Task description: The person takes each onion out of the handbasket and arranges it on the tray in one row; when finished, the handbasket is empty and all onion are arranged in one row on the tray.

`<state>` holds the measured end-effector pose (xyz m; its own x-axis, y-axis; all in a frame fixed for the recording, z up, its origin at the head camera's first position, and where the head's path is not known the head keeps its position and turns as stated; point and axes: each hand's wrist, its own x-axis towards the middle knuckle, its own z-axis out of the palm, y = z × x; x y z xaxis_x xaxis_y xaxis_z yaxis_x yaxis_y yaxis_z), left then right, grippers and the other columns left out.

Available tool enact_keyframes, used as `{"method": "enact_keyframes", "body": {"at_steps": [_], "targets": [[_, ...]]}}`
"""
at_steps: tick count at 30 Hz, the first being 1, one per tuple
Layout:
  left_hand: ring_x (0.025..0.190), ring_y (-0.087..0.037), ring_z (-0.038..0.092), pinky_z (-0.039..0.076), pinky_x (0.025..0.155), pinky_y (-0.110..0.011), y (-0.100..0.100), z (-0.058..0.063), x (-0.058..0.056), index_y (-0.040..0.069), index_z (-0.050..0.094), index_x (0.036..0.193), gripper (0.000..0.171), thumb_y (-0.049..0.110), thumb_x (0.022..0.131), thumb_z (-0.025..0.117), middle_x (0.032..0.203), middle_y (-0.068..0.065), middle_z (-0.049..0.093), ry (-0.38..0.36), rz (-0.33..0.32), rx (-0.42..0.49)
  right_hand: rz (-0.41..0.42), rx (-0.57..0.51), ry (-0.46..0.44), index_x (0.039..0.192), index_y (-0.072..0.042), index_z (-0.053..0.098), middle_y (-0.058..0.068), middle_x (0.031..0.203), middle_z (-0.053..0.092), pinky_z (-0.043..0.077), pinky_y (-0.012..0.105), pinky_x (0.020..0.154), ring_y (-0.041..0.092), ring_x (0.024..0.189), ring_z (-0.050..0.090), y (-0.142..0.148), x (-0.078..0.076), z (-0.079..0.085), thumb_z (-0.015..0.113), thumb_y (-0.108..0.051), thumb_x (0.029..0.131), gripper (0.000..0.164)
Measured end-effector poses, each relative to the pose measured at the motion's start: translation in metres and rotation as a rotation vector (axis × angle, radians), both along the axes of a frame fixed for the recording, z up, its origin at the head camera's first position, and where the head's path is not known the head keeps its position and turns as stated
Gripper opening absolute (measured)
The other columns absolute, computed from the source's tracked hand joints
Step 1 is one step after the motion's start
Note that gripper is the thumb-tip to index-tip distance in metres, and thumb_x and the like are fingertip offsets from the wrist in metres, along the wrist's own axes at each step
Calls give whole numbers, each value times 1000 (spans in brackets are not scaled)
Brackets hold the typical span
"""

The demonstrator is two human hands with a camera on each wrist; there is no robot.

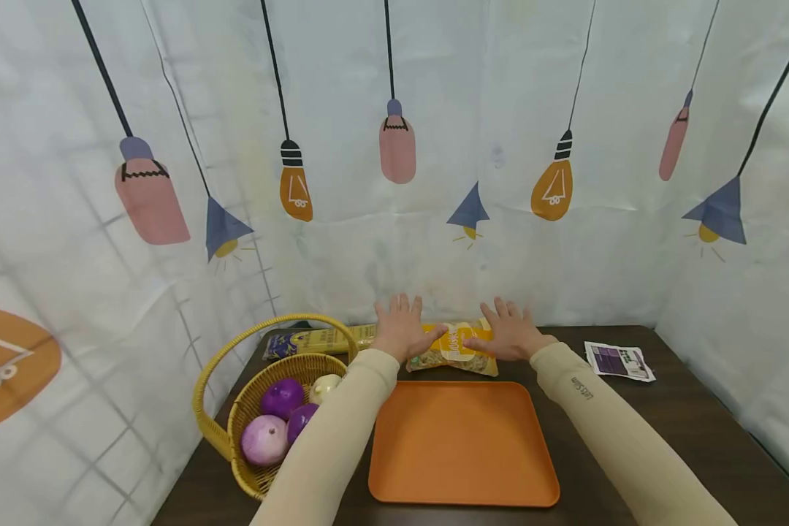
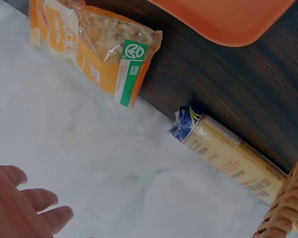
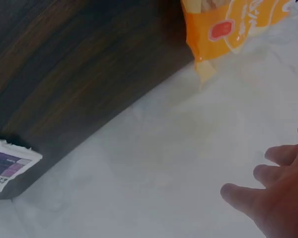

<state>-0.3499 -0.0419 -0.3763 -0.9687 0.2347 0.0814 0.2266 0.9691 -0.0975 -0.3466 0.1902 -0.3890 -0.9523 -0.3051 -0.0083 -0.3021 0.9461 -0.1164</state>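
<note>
I see left hand (image 1: 402,333), right hand (image 1: 511,336) apart, fingers spread, near crinkly plastic bag (image 1: 456,349) on wood-grained desk (image 1: 664,424). Bag lies just behind smooth, round-cornered tray (image 1: 463,446). Woven basket (image 1: 214,435) at left cradles round, glossy onions (image 1: 283,399); flat pouch (image 1: 619,361) at right.

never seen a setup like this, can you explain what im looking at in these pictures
There's no machine here, just a person's bare left hand and right hand, both held out with fingers spread, holding nothing. The wide picture comes from a camera on the person's head, looking forward and down. The others come from cameras on the left and right wrists, each showing part of its own hand. On the dark table are an orange tray, a wicker basket of round vegetables, perhaps onions, an orange bag, a long yellow packet and a small white-and-purple packet.
</note>
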Motion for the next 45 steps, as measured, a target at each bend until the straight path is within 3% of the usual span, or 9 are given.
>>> {"method": "enact_keyframes", "body": {"at_steps": [7, 14, 20, 25, 28, 33, 36, 40, 45], "targets": [[147, -36, 17, 15, 111, -64, -1, -4, 2, 18, 18, 158, 95, 81, 87, 21, 161, -17, 20, 3, -11, -6, 64, -2, 57, 156, -8, 20, 27, 159, 13, 13, 72, 106, 51, 142, 17, -12, 3, -8, 41, -78, 85, 102], [147, -36, 17, 10, 112, -64, -3, -17, 21, 17, 21, 157, 92, 78, 89, 28, 160, -17, 21, -97, -50, 36, 89, 14, 66, 156, -9, 21, 26, 159, 15, 12, 70, 108, 48, 143, 18, -11, 13, -24, 45, -76, 85, 100], [145, -36, 23, 14, 112, -62, 1, -33, 34, 17, 27, 156, 91, 79, 89, 24, 159, -16, 26, -165, -113, 96, 96, -29, 24, 156, -10, 20, 28, 158, 14, 14, 71, 106, 52, 141, 19, -1, 25, -46, 46, -77, 84, 103], [132, -29, 46, 33, 107, -54, 1, -42, 51, 17, 47, 147, 82, 76, 90, 33, 146, -7, 49, -200, -204, 161, 125, -120, -60, 157, -9, 20, 28, 158, 17, 14, 70, 107, 53, 140, 20, 0, 36, -69, 47, -75, 85, 101], [116, -23, 60, 48, 94, -46, -3, -42, 65, 17, 59, 136, 71, 70, 91, 42, 132, -1, 62, -199, -252, 191, 166, -201, -78, 155, -7, 24, 26, 156, 23, 17, 68, 108, 49, 140, 24, -4, 42, -80, 49, -73, 86, 99], [106, -21, 64, 53, 83, -43, -11, -44, 89, 18, 65, 128, 65, 68, 91, 47, 120, 2, 68, -215, -294, 235, 207, -251, -91, 154, -9, 30, 22, 157, 24, 21, 66, 108, 43, 141, 27, -13, 53, -91, 51, -73, 85, 95], [105, -18, 64, 52, 85, -41, -18, -48, 102, 19, 67, 125, 60, 65, 92, 47, 119, 4, 68, -214, -333, 310, 215, -275, -125, 154, -14, 31, 19, 159, 22, 26, 64, 107, 43, 141, 28, -18, 61, -92, 51, -73, 85, 93], [107, -18, 64, 51, 86, -39, -28, -46, 122, 19, 69, 120, 48, 56, 95, 51, 117, 7, 68, -284, -385, 523, 251, -311, -171, 154, -15, 32, 18, 159, 24, 33, 62, 104, 42, 138, 34, -29, 73, -90, 51, -71, 87, 89], [110, -21, 62, 50, 88, -43, -41, -39, 147, 23, 70, 116, 36, 49, 97, 52, 116, 9, 67, -350, -386, 737, 313, -341, -206, 154, -14, 31, 15, 158, 27, 33, 59, 105, 38, 139, 35, -45, 88, -93, 48, -70, 89, 87]]}}
